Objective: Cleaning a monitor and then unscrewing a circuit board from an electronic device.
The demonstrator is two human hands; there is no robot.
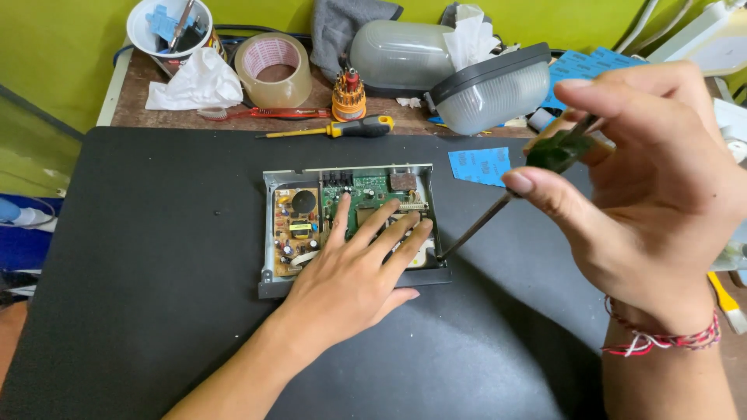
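Your hands work on an opened electronics box at the frame's centre.
On the black rubber mat [156, 311], the grey metal tray of circuit boards [311, 225] lies under your flat, unclenched left hand [354, 272]; your right hand [654, 202] pinches a green-handled screwdriver [556, 152], tip at the tray's lower right corner.

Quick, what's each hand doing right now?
Left hand: open, fingers spread flat on the circuit boards in the opened metal case.
Right hand: closed on a green-handled screwdriver, tip at the case's corner.
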